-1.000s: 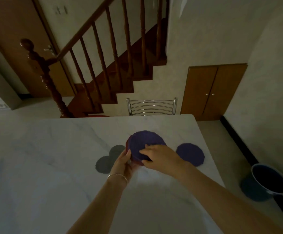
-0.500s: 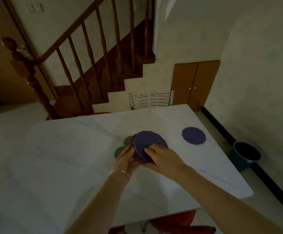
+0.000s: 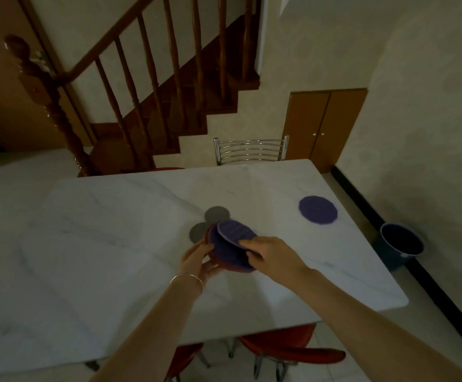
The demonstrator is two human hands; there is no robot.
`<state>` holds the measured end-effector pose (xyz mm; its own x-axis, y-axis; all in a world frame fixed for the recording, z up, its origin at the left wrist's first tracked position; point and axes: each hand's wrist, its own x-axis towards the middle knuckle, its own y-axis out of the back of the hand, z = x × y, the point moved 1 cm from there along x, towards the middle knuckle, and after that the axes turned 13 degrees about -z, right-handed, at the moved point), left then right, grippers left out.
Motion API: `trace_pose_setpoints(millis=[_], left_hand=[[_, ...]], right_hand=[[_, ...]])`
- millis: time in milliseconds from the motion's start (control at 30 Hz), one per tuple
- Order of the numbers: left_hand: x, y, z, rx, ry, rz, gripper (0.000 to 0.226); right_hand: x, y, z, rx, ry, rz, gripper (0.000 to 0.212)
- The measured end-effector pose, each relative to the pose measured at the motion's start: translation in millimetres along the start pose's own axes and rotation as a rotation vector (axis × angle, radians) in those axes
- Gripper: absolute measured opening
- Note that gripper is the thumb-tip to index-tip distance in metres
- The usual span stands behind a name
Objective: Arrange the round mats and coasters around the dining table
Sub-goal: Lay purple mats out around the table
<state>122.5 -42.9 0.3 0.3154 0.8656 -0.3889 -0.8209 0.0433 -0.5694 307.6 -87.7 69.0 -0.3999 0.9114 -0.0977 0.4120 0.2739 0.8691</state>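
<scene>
Above the middle of the white marble table I hold a stack of round mats, purple on top with red ones beneath. My left hand grips the stack from its left edge. My right hand pinches a smaller, lighter purple coaster with a dimpled surface, tilted up off the top of the stack. One purple round mat lies flat near the table's far right edge.
A metal chair back stands at the table's far side, red chair seats at the near side. A dark bucket sits on the floor by the right wall. A wooden staircase rises behind.
The view pulled back, so the placed purple mat appears farther right. My right hand has lifted the small purple coaster off the top of the stack.
</scene>
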Motion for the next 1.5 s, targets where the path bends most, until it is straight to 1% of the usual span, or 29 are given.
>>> trace_pose_setpoints(millis=[200, 267, 333, 367, 400, 500, 567, 667, 800, 967, 1100, 1167, 1200, 1233, 1267, 1300, 1333, 1367, 1400, 1433, 1500], left_hand=[[-12, 46, -12, -0.030, 0.024, 0.205, 0.019], [-18, 65, -16, -0.049, 0.031, 0.268, 0.016], [-26, 82, -17, -0.066, 0.027, 0.326, 0.012], [-30, 89, -17, -0.083, 0.023, 0.352, 0.011], [-35, 95, -17, -0.101, 0.021, 0.381, 0.010], [-48, 108, -17, -0.123, 0.024, 0.437, 0.010], [-54, 110, -17, -0.139, 0.015, 0.443, 0.010], [-58, 110, -16, -0.168, 0.007, 0.421, 0.015], [-62, 112, -21, -0.196, 0.016, 0.395, 0.028], [-64, 117, -31, -0.131, 0.060, 0.391, 0.029], [-62, 121, -35, -0.124, 0.072, 0.382, 0.031], [-59, 122, -36, -0.135, 0.069, 0.370, 0.032], [-58, 123, -37, -0.150, 0.063, 0.368, 0.032], [-57, 123, -37, -0.162, 0.057, 0.365, 0.032], [-56, 122, -37, -0.165, 0.051, 0.360, 0.031], [-55, 122, -36, -0.167, 0.042, 0.355, 0.031], [-55, 120, -35, -0.170, 0.028, 0.351, 0.028], [-54, 117, -33, -0.170, 0.012, 0.350, 0.024], [-56, 115, -30, -0.171, -0.012, 0.351, 0.021], [-60, 113, -25, -0.170, -0.039, 0.348, 0.019], [-62, 108, -13, -0.153, -0.062, 0.322, 0.019]], right_hand=[[13, -5, 37, -0.166, -0.208, 0.169, 0.019], [18, -18, 51, -0.194, -0.243, 0.179, 0.018], [21, -39, 64, -0.198, -0.236, 0.153, 0.021], [21, -51, 70, -0.197, -0.231, 0.125, 0.024], [21, -67, 76, -0.205, -0.238, 0.064, 0.028], [10, -120, 90, -0.284, -0.285, -0.243, 0.042], [-2, -148, 93, -0.278, -0.292, -0.321, 0.045], [-10, -166, 94, -0.283, -0.289, -0.339, 0.048], [-9, -170, 96, -0.297, -0.276, -0.332, 0.050], [-11, -175, 98, -0.323, -0.264, -0.344, 0.049], [-15, -180, 101, -0.333, -0.218, -0.372, 0.046], [-17, -179, 100, -0.305, -0.219, -0.358, 0.043], [-16, -177, 97, -0.265, -0.241, -0.319, 0.042], [-14, -172, 93, -0.207, -0.270, -0.238, 0.041], [-9, -165, 85, -0.134, -0.283, -0.119, 0.040], [-2, -158, 74, -0.050, -0.259, 0.008, 0.038], [7, -150, 60, 0.018, -0.195, 0.116, 0.037], [17, -142, 43, 0.063, -0.112, 0.177, 0.039], [28, -135, 22, 0.097, -0.024, 0.177, 0.044], [41, -128, 0, 0.116, 0.041, 0.113, 0.055], [65, -118, -34, 0.088, 0.048, -0.108, 0.082]])
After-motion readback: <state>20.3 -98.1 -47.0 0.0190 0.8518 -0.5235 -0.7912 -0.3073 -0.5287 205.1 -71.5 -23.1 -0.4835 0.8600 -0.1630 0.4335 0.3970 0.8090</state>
